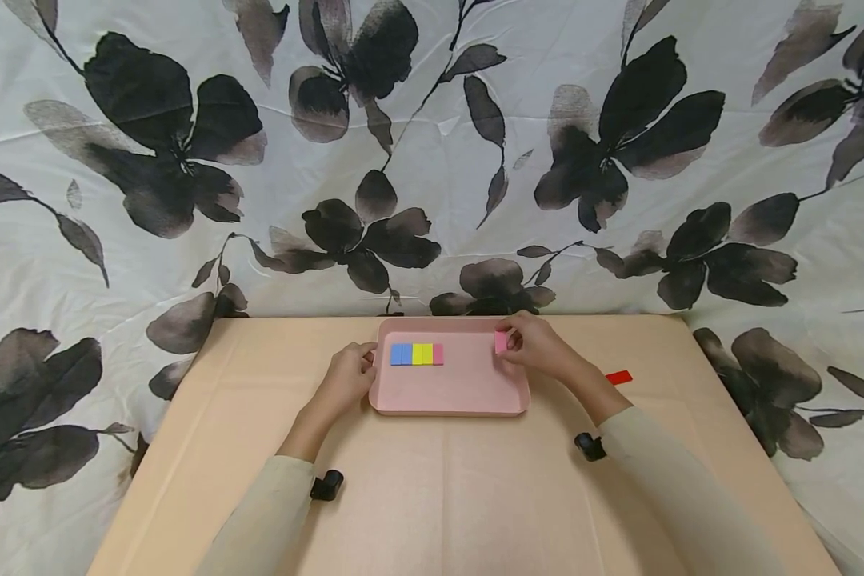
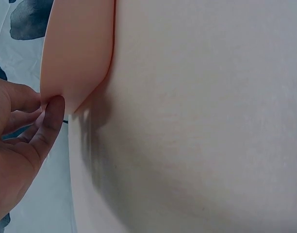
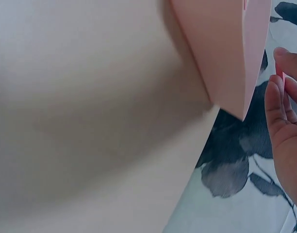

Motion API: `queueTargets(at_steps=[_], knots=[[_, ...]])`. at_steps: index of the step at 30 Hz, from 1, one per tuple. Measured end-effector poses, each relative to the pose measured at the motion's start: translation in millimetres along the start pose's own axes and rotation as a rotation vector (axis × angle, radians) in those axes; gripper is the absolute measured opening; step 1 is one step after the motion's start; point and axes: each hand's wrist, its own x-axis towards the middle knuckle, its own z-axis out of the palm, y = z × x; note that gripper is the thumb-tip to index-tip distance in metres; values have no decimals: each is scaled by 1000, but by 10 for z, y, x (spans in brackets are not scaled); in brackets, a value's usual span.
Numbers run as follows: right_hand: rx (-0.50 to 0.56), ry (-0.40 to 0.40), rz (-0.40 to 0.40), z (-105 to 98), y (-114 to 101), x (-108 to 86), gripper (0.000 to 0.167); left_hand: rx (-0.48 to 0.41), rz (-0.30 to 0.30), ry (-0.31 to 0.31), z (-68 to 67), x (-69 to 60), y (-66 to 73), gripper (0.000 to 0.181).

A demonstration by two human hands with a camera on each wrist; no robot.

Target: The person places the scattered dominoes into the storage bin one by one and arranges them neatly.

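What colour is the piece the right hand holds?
The piece is pink, clearest in the head view.

The head view is bright and evenly lit; soft shadows lie on the table (image 1: 518,496). Both wrist views are dimmer, bluer and softer; broad, blurry-edged shadows spread beside the tray (image 2: 80,48).

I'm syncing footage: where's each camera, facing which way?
Head: head-worn, looking forward and down at the pink tray; left hand, right hand, sleeves visible.
Left wrist: wrist-worn, facing across the table; left hand gripping tray.
Right wrist: wrist-worn, facing across the table; right hand pinching a pink piece.
Wrist views share tray, table, floral cloth.
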Motion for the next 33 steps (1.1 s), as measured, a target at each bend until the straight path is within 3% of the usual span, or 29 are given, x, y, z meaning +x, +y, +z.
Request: queueTargets(at_steps=[8, 15, 23, 28, 33], knots=[[-34, -45, -1, 174, -150, 197, 43, 1, 10, 1, -4, -3, -21, 45], [-20, -99, 93, 319, -272, 346, 43, 3, 15, 0, -2, -1, -30, 44], [-191, -124, 141, 495, -420, 460, 44, -7, 7, -6, 0, 3, -27, 45], [-68, -143, 187, 582, -456, 495, 45, 0, 9, -3, -3, 8, -25, 45], [36, -143, 176, 648, -448, 520, 43, 7, 13, -2, -5, 10, -20, 46]])
